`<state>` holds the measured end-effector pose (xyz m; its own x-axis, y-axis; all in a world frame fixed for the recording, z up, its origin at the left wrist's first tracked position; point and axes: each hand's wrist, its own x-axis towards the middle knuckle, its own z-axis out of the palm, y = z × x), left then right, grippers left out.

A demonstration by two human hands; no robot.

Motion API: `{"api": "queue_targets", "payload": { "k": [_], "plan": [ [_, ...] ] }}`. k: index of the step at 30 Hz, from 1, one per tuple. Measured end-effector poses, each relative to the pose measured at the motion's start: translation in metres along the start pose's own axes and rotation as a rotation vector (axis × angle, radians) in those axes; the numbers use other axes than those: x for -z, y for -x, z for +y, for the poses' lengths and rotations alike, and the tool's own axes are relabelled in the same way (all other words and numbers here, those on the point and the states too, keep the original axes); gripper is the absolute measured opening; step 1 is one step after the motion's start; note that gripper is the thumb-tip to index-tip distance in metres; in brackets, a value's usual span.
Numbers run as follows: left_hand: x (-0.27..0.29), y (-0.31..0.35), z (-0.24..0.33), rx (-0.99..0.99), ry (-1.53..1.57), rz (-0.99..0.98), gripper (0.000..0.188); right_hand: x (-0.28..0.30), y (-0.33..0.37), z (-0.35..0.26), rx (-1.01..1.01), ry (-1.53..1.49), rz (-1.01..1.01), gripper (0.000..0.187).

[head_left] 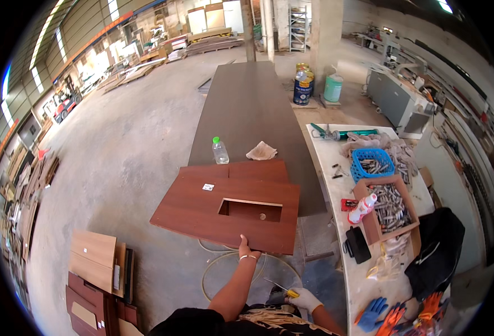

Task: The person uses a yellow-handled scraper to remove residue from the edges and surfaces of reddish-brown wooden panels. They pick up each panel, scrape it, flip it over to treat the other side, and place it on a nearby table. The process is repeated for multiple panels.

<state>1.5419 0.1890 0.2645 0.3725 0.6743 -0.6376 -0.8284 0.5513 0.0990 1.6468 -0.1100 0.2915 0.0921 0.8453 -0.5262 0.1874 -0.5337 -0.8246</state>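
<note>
A reddish-brown wooden panel (191,204) with a rectangular cutout lies in front of me, overlapping another brown panel (258,169) on the long dark table (241,112). My left hand (247,248), bare and with a band at the wrist, grips the panel's near edge; its thumb shows on top and the other fingers are hidden below. Low by my body, my right hand (307,301) in a pale glove is closed round the yellow handle of a screwdriver (278,285), its shaft pointing up and left. Beyond the panels stand a clear green-capped bottle (220,152) and a crumpled cloth (262,151).
At right, a white bench (336,193) carries a blue basket (372,162), a cardboard box of metal fittings (390,207), a caulking gun (348,134) and work gloves (390,319). Panels (93,260) lean at lower left. A hose (208,274) loops on the floor.
</note>
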Motion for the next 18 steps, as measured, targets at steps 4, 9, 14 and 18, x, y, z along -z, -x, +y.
{"api": "queue_targets", "payload": {
  "k": [4, 9, 14, 18],
  "plan": [
    [-0.020, -0.055, -0.020, -0.131, 0.010, 0.108, 0.081, 0.007, -0.004, 0.017, -0.078, -0.108, -0.051, 0.027],
    [-0.010, -0.110, -0.015, 0.228, -0.551, 0.205, 0.080, 0.020, -0.001, 0.010, -0.111, -0.110, -0.086, 0.022],
    [0.003, -0.129, 0.022, 0.166, -0.782, 0.242, 0.066, 0.036, -0.037, -0.001, -0.145, -0.026, -0.198, 0.024],
    [0.010, -0.139, 0.079, -0.387, -0.855, -0.085, 0.052, 0.023, -0.068, -0.033, -0.157, 0.074, -0.341, 0.024]
  ]
}}
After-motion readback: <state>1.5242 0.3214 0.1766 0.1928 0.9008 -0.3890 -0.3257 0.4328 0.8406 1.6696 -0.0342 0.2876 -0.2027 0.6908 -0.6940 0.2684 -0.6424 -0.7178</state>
